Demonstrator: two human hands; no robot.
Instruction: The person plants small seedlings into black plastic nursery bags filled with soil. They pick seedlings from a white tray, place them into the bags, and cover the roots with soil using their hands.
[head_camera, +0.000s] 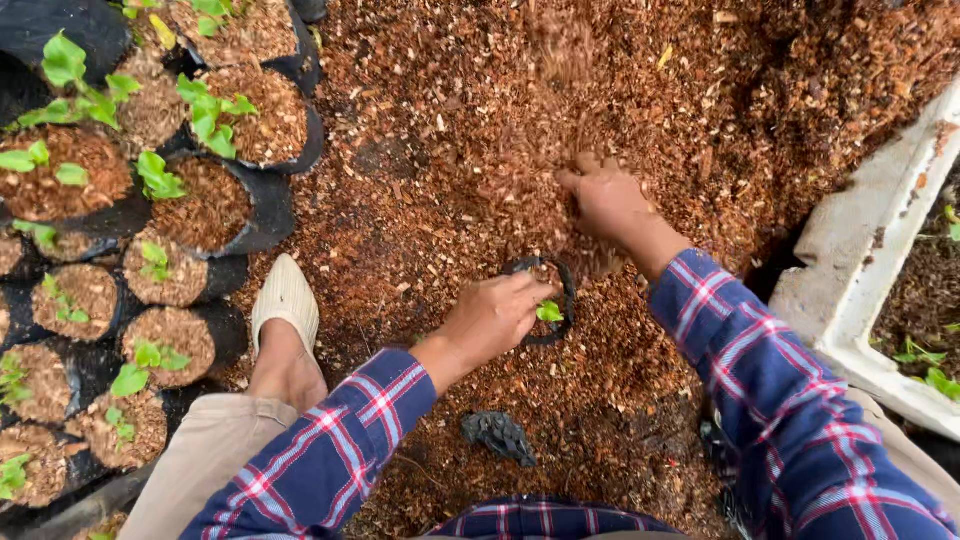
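Note:
A small black grow bag (562, 300) sits half sunk in a heap of reddish-brown coco husk chips (480, 130). My left hand (497, 315) grips its near rim and pinches a small green seedling (549, 312) in its mouth. My right hand (607, 200) is just beyond the bag, fingers dug into the chips and dusted with them; I cannot tell how much it holds. Both arms wear blue plaid sleeves.
Several filled black bags with green seedlings (205, 120) stand in rows at the left. A crumpled empty black bag (500, 436) lies near me. My foot in a beige shoe (286, 303) rests on the chips. A white foam box (870, 250) with seedlings stands at the right.

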